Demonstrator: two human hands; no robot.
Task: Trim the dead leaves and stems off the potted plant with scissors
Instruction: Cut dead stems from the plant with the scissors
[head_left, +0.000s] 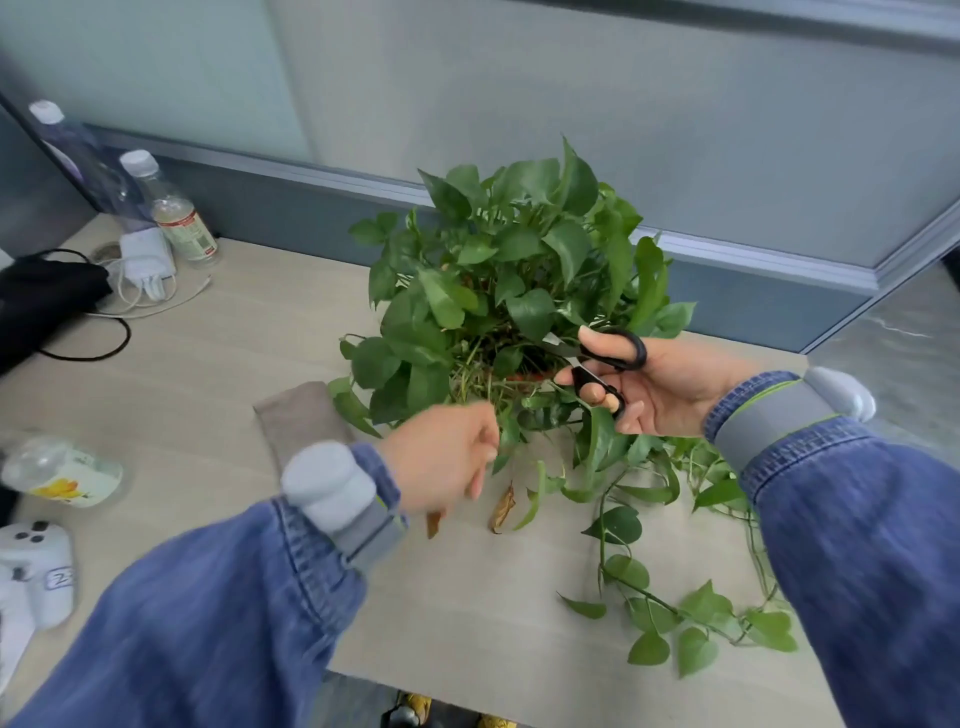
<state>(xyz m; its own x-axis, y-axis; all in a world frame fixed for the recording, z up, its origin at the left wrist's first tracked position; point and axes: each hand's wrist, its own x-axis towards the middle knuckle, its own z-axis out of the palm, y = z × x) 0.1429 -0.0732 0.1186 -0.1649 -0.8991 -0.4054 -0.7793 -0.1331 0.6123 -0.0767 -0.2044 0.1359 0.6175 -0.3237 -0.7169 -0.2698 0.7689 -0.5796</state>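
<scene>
1. Scissors (597, 364), black-handled, sit gripped in the right hand (670, 384), blades parted and aimed into the potted plant (498, 291) just beyond both hands.
2. The left hand (441, 457), blurred, pinches thin stems at the plant's base.
3. Two brown dead leaves (503, 510) lie on the table (208, 364) just below the left hand.
4. Vines trail beneath the right wrist.

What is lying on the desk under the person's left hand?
Under the left hand, two dry brown leaves lie on the pale wooden desk; one is partly hidden by the hand. Anything else beneath it is covered.
</scene>
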